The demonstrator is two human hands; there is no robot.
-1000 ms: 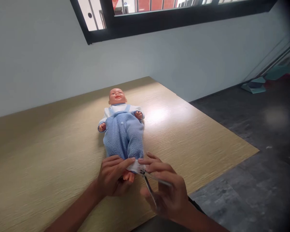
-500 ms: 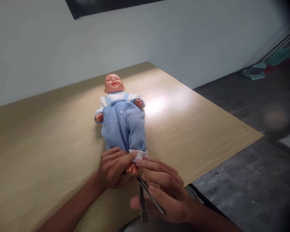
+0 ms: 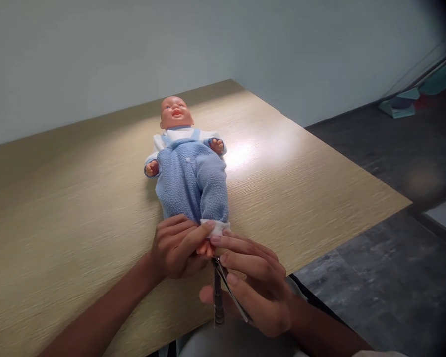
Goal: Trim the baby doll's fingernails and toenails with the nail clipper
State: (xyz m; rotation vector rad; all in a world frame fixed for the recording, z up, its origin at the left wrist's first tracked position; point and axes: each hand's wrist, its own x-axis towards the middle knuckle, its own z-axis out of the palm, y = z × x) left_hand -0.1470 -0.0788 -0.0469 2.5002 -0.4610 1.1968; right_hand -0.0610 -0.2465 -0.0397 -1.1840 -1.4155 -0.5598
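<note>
A baby doll (image 3: 189, 173) in fuzzy blue overalls and a white top lies on its back, head away from me. My left hand (image 3: 178, 245) is closed around the lower leg and foot, its thumb on the white cuff (image 3: 216, 227). Orange-pink toes (image 3: 205, 249) stick out below the cuff. Between the fingers and thumb of my right hand (image 3: 254, 277) is a metal nail clipper (image 3: 218, 292), its lever raised and its jaws close to the toes. My right fingertips also touch the cuff. The doll's other foot is hidden behind my left hand.
The doll lies on a light wooden table (image 3: 78, 163), whose right edge runs down to a corner near the dark floor (image 3: 357, 277). Behind stands a plain wall (image 3: 115, 59). Pale green and red items (image 3: 405, 101) lie on the floor at far right.
The view has tilted down, so table, doll and hands sit slightly higher in the picture. Both hands keep their hold; the clipper stays by the toes.
</note>
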